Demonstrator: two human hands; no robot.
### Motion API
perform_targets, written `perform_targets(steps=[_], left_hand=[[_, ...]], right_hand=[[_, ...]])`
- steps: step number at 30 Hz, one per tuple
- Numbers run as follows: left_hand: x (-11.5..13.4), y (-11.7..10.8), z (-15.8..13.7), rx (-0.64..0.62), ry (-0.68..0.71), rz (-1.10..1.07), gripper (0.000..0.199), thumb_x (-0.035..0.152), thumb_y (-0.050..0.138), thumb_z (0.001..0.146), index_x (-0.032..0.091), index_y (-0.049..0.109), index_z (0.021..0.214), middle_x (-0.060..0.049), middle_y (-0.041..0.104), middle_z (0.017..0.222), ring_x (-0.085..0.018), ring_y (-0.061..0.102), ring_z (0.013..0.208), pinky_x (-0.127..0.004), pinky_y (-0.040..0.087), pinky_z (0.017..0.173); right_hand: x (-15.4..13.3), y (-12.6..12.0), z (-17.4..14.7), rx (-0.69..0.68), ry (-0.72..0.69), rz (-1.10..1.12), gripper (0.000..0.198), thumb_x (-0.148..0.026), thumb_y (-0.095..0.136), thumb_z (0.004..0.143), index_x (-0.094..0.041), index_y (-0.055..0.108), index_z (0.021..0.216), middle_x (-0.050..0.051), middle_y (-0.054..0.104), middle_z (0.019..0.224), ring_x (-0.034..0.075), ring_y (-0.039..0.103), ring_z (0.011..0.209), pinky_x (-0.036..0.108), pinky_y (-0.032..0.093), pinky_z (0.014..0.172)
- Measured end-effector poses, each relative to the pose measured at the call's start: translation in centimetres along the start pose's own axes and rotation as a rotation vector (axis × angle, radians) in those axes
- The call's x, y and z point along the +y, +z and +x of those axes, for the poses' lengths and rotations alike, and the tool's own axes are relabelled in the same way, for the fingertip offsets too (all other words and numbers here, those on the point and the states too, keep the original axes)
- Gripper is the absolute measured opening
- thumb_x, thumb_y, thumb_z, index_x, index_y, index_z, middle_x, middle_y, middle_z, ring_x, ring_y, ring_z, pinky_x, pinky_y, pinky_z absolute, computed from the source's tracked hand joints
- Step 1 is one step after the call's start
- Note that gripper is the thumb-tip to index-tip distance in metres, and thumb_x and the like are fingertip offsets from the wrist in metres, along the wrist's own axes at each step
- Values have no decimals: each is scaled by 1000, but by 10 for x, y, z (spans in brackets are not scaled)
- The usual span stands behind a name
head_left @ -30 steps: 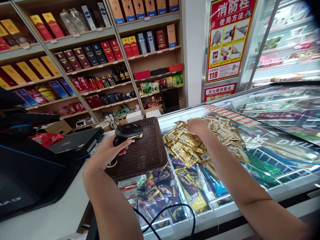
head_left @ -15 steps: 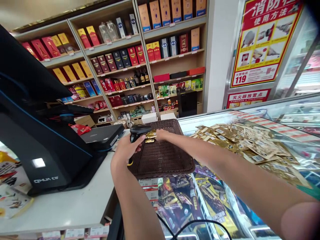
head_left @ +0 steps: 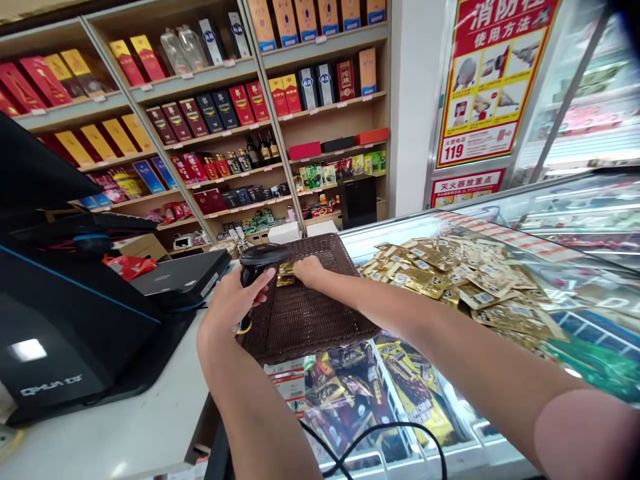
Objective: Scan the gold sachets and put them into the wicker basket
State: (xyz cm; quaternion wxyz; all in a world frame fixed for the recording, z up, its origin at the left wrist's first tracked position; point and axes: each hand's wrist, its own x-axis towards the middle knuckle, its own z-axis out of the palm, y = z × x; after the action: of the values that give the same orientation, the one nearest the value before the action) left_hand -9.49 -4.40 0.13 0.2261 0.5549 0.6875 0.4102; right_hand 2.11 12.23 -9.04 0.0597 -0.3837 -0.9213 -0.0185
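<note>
My left hand [head_left: 235,297] is wrapped round the handle of a black barcode scanner [head_left: 257,257], its head above the left side of a brown wicker basket [head_left: 310,313]. Inside the basket, my right hand [head_left: 307,270] is closed at the edge of a small gold foil packet [head_left: 286,271]. The fingertips are mostly hidden behind the hand. The packet lies in front of the scanner head, low over the basket's bottom. A heap of gold packets [head_left: 425,277] is spread on the glass top right of the basket.
The basket rests on a glass-topped freezer [head_left: 415,373] with packaged goods inside. A black cable [head_left: 380,427] loops across the front. On the left, a black checkout machine [head_left: 65,333] and a dark flat box [head_left: 183,277] stand on a white counter [head_left: 150,420]. Stocked shelves [head_left: 225,133] line the back.
The camera view has turned, so most things sit farther left. Both hands stay at the basket, the left still gripping the scanner and the right still at the gold packet.
</note>
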Motion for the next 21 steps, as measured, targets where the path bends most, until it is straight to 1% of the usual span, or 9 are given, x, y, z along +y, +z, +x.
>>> perform_targets(steps=[3,6,9,11,13,14,17,19,21], left_hand=[[3,0,0,-5,19,16,57,70,73,64,17,59,82,-2,66,72,-15,62,62,-26,51,58],[12,2,-2,-45,25,10,57,69,74,63,17,59,82,-2,67,73,-16,64,65,-26,52,60],[22,6,-7,-96,33,-25,55,66,77,61,18,60,83,-3,69,77,-18,67,69,-27,53,63],[27,9,-10,-129,57,-35,52,64,78,62,19,60,82,-3,69,79,-19,68,71,-27,53,64],[31,13,-12,-158,84,-21,50,63,77,64,20,60,81,-2,69,79,-18,67,71,-27,52,65],[32,15,-13,-170,100,-14,49,63,76,65,19,60,81,-2,68,78,-18,67,71,-27,51,65],[35,22,-13,-227,148,6,49,64,72,69,19,60,83,-3,67,78,-17,65,69,-27,50,64],[37,26,-12,-287,177,19,48,63,71,71,18,61,87,-3,66,80,-17,64,69,-28,50,65],[40,30,-12,-356,198,47,46,61,71,73,19,63,88,-4,65,81,-17,63,70,-28,50,65]], right_hand=[[11,-17,-32,141,128,35,31,-8,44,92,-6,71,106,24,70,111,32,66,107,39,49,85],[33,-28,-78,230,200,96,30,-8,44,91,-10,73,100,16,74,102,24,69,96,30,49,79],[60,-29,-121,424,232,408,33,-9,41,91,-14,73,88,8,75,94,15,68,83,23,48,76],[77,-26,-140,565,259,552,22,-15,49,89,-15,70,81,7,73,96,15,66,84,25,48,80],[90,-23,-149,676,301,628,9,-21,62,82,-16,68,87,8,69,106,16,64,84,28,48,81],[95,-21,-151,707,328,682,17,-22,67,79,-16,67,95,9,66,113,16,63,83,29,49,81],[103,-22,-152,666,427,971,43,-25,72,75,-18,61,116,10,63,120,16,64,81,30,50,76],[107,-26,-154,578,450,1158,39,-31,69,79,-16,62,114,9,68,105,18,64,80,28,49,73],[112,-32,-160,546,460,1190,27,-38,60,87,-16,63,102,5,68,87,18,62,78,26,46,70]])
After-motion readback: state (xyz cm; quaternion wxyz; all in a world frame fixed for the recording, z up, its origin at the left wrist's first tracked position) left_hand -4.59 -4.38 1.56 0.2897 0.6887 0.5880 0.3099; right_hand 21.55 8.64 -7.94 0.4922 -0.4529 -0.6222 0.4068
